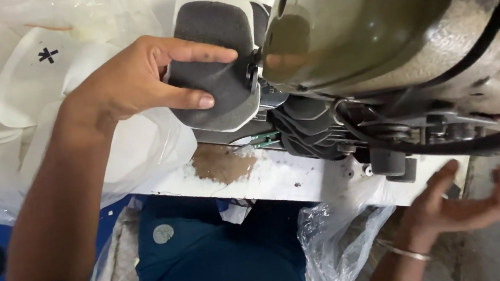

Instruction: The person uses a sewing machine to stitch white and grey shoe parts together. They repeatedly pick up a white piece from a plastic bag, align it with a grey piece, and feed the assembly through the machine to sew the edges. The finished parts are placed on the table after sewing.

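Trousers (pixel 216 266), dark blue, fill the near middle, with a clear bag (pixel 336 240) crumpled just right of them. Near right, the right hand (pixel 468 206) lies palm up and loosely open under the table edge (pixel 283 179), holding nothing, a thin bangle (pixel 404 251) at its wrist. Farther and left, the left hand (pixel 134 82) pinches a grey pad (pixel 218 65) between thumb and forefinger; this hand is the nearer one to it. The pad lies right of the hand, its long axis running near to far, its right edge at the sewing machine (pixel 377 13) head. Far left, a clear bag holds white cut pieces (pixel 20 83), one bearing a small black cross-shaped mark (pixel 48 55)
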